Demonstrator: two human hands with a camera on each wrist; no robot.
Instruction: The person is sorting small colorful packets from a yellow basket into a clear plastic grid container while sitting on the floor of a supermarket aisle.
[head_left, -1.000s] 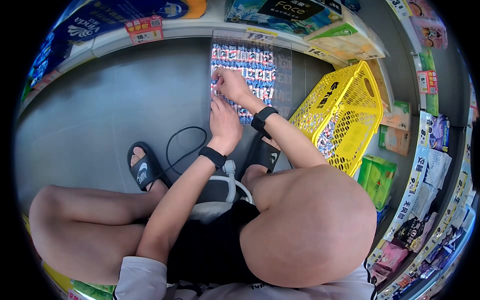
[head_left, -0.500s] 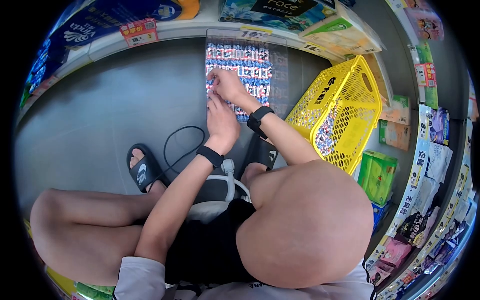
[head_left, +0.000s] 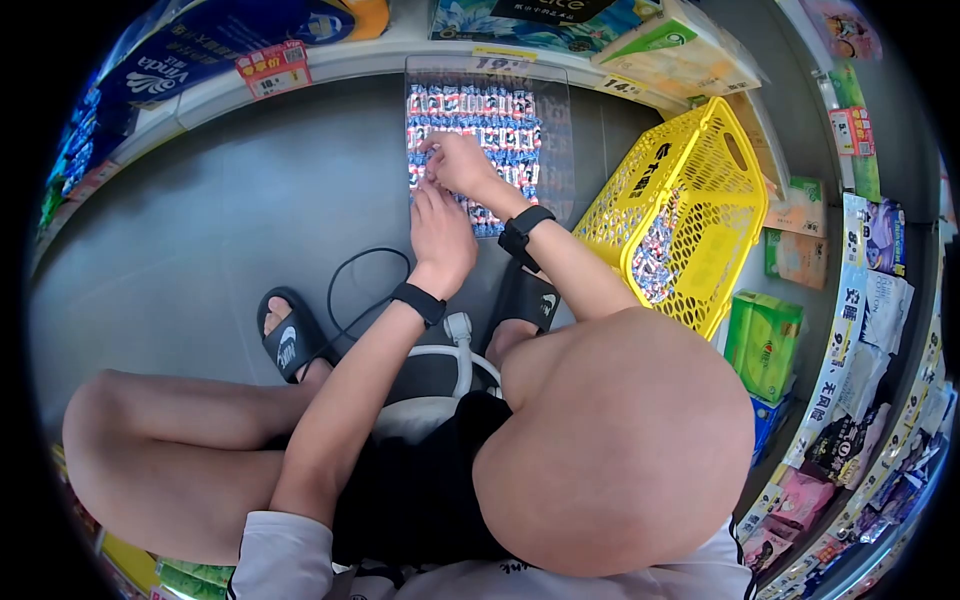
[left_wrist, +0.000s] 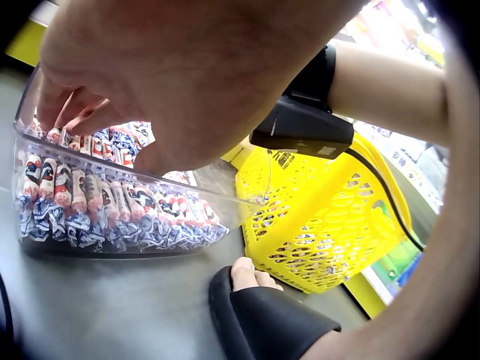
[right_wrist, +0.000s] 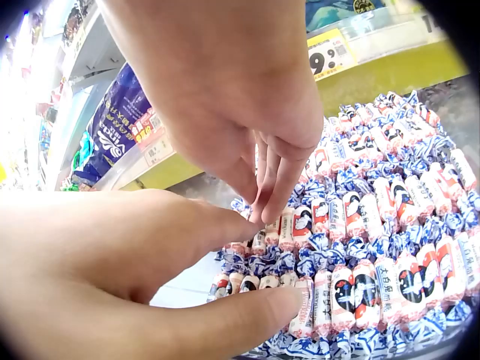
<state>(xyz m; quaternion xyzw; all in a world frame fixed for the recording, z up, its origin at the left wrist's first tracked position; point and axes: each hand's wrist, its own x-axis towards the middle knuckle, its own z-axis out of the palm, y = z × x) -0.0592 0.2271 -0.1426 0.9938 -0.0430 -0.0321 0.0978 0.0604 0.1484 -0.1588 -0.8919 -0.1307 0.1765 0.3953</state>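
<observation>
Rows of wrapped candies (right_wrist: 364, 289), in white, red and blue wrappers, fill a clear plastic box (left_wrist: 127, 253) on the floor. My right hand (head_left: 462, 165) reaches down to the box's left side; in the right wrist view, its bent fingers and thumb come together and pinch at the end of a candy row. Just nearer to me, my left hand (head_left: 442, 228) lies over the box's near left part. Its extended index finger meets the right fingertips, while its thumb (right_wrist: 289, 304) rests on a candy in the nearest row. The candy under the right fingertips is mostly hidden.
Right of the box, a tilted yellow basket (head_left: 610, 185) holds loose candies. Shelves with tissue packs (head_left: 670, 50) and price tags (head_left: 275, 70) line the back and right. Sandalled feet (head_left: 290, 335) and a black cable (head_left: 345, 255) are on the floor near me.
The head view has shifted slightly. Both hands keep working at the box's left side, with only small finger movements.
</observation>
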